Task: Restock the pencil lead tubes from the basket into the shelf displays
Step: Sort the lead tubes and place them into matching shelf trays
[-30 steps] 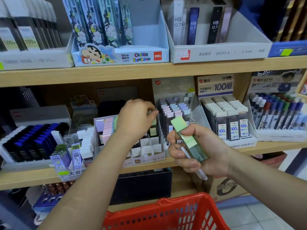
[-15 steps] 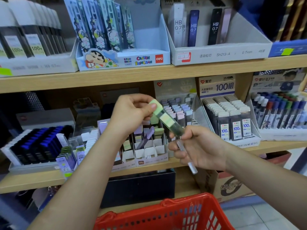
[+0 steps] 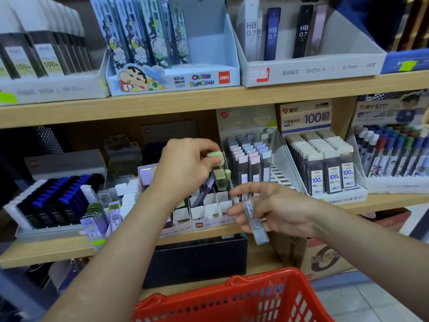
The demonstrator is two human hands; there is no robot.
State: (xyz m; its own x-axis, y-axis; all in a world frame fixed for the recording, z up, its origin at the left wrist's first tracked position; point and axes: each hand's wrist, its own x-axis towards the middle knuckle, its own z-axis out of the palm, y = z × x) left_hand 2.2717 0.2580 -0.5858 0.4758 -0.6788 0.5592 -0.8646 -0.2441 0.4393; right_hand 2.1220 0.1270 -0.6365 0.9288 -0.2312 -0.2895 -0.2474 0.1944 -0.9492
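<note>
My left hand (image 3: pixel 185 167) pinches the cap of a green-capped lead tube (image 3: pixel 218 169) and holds it upright over the slots of a white compartment display (image 3: pixel 209 211) on the middle shelf. Other green and purple tubes stand in those slots. Just in front of the display, my right hand (image 3: pixel 274 209) holds a clear greyish lead tube (image 3: pixel 254 220) between thumb and fingers, its lower end pointing down. The red basket (image 3: pixel 232 298) sits at the bottom edge, below both arms; its contents are hidden.
To the right stand a pastel lead tube display (image 3: pixel 250 159) and a "100" tube display (image 3: pixel 325 168), then a pen tray (image 3: pixel 394 156). Black-and-blue tubes (image 3: pixel 53 201) fill a tray at left. The upper shelf (image 3: pixel 209 98) carries more boxed displays. A dark box (image 3: pixel 195 259) sits under the shelf.
My left hand took the green tube from my right hand and carried it to the compartment display. My right hand now keeps only the clear tube and has dropped slightly.
</note>
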